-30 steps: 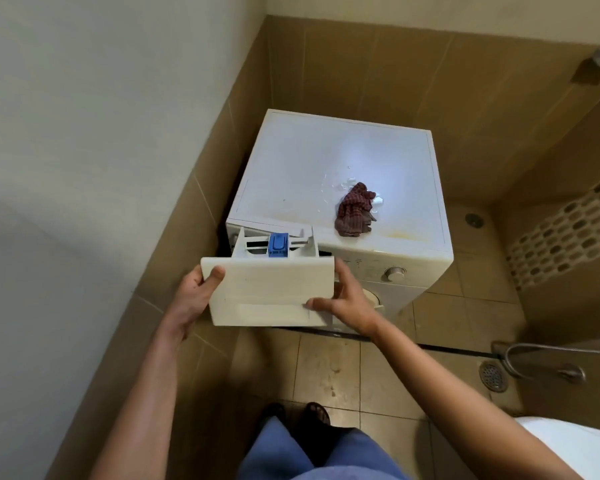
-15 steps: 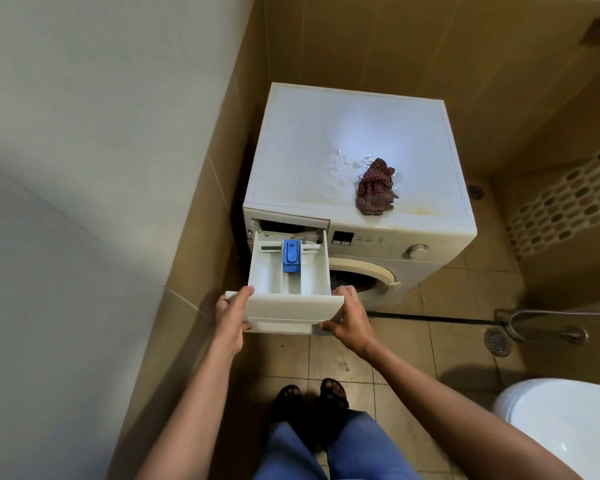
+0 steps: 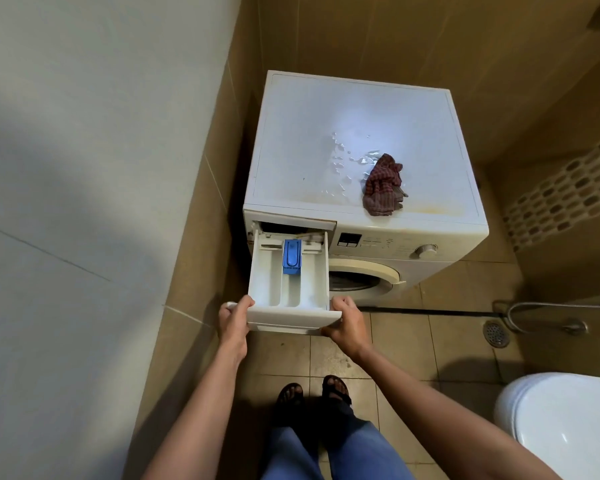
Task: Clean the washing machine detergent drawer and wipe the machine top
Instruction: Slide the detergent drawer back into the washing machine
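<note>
A floor of beige square tiles (image 3: 426,344), stained in places, carries everything here. Near its right edge lies a round metal drain grate (image 3: 496,335). Just beside it a chrome hose (image 3: 551,305) loops low and runs off to the right. A glossy white toilet (image 3: 561,431) fills the floor's near right corner. Two black open sandals (image 3: 290,393) stand side by side at the near edge, under blue denim trouser legs (image 3: 329,452). Tan glazed wall tiles (image 3: 395,36) rise at the far edge. A band of oval mosaic tiles (image 3: 565,199) crosses the right wall, and a pale grey painted wall (image 3: 84,168) stands on the left.
</note>
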{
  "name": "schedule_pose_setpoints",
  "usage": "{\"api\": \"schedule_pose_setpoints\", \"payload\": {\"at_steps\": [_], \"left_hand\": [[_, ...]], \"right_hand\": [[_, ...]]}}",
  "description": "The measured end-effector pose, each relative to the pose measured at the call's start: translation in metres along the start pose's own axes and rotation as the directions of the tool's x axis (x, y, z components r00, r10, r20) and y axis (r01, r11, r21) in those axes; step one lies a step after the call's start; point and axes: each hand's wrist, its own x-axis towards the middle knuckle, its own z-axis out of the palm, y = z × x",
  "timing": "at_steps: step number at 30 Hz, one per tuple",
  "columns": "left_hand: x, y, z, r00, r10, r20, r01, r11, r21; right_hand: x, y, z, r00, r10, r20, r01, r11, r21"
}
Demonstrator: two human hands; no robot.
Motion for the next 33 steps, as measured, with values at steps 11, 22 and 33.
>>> {"api": "schedule_pose_setpoints", "payload": {"at_steps": [11,22,33], "left_hand": [[0.027,0.006,0.004,1.000,0.020,0.024,-0.019,1.000,-0.025],[0.044,0.000,0.007,0.998,0.016,0.054,-0.017,1.000,0.019],[0.058,0.007,0.010,0.998,0.000,0.063,-0.003,0.999,0.048]], "right_hand": [[0.027,0.004,0.016,0.998,0.010,-0.059,-0.010,1.000,0.000],[0.033,0.014,0.024,0.996,0.004,-0.092,-0.008,0.999,-0.045],[0.041,0.021,0.029,0.999,-0.005,-0.047,0.003,0.999,-0.038]]}}
